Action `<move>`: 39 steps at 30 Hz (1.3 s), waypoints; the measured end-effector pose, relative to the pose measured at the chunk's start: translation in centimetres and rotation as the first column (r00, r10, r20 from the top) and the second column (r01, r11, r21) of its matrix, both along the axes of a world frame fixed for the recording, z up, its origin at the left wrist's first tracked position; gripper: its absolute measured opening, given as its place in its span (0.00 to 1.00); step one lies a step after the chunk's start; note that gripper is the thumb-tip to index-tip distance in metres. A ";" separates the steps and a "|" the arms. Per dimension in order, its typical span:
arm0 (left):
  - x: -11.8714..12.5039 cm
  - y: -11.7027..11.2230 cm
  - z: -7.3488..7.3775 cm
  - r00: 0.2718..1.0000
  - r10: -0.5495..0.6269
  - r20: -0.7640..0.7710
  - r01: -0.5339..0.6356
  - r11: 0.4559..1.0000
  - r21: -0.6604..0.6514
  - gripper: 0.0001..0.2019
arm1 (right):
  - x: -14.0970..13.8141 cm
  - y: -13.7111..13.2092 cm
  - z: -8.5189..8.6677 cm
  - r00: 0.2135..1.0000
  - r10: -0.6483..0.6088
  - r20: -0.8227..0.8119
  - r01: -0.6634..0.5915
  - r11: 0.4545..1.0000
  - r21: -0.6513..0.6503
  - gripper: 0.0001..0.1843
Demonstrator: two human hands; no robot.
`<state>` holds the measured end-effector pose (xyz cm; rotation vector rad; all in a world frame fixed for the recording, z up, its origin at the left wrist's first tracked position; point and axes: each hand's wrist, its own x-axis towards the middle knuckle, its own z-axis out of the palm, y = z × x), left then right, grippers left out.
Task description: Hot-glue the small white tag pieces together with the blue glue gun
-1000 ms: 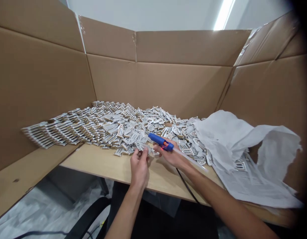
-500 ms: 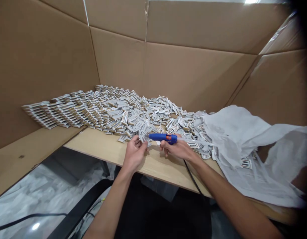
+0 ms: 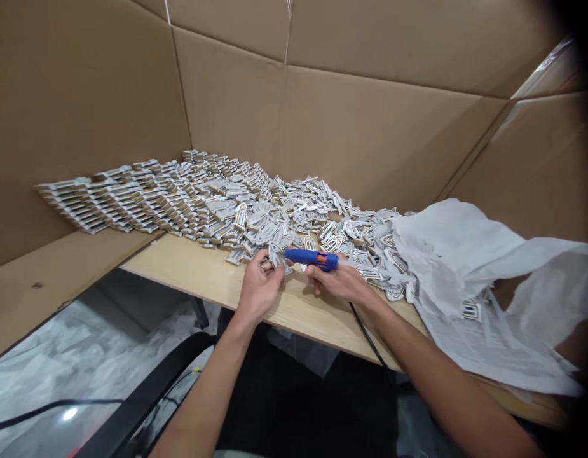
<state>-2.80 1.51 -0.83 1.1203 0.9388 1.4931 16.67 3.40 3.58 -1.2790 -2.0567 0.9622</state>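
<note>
A blue glue gun point(image 3: 309, 257) with a clear glue stick out of its back is gripped in my right hand point(image 3: 339, 278). Its nozzle points left and meets a small grey arched window-shaped piece point(image 3: 277, 256). My left hand point(image 3: 262, 283) pinches that piece between thumb and fingers above the table's front edge. Whether the nozzle touches the piece I cannot tell. Just behind both hands spreads a loose heap of similar white and grey pieces point(image 3: 303, 203).
Neat stacked rows of the pieces point(image 3: 117, 197) fill the left of the wooden table point(image 3: 189, 261). Crumpled white sheeting point(image 3: 456, 254) covers the right side. Cardboard walls point(image 3: 370, 127) enclose the back. A black cord point(image 3: 367, 331) hangs below my right hand, and a chair armrest point(image 3: 150, 394) is lower left.
The view has tilted slightly downward. Both hands keep their grips, with the glue gun's nozzle still at the arched piece.
</note>
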 end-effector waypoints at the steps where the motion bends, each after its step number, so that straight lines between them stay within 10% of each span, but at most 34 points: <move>1: 0.0 0.0 0.0 1.000 0.001 0.001 -0.001 1.000 0.002 0.16 | 0.0 0.0 0.0 1.000 0.000 0.013 0.000 1.000 0.009 0.27; 32: 0.0 -0.5 0.2 0.997 0.083 -0.005 -0.083 0.994 0.070 0.11 | -0.7 -0.8 0.5 0.999 0.003 0.053 -0.011 0.988 0.152 0.24; 39: 0.0 -0.8 0.7 0.986 0.162 -0.035 -0.157 0.980 0.124 0.13 | -1.4 -1.3 0.0 0.982 0.133 0.136 -0.173 0.920 0.352 0.23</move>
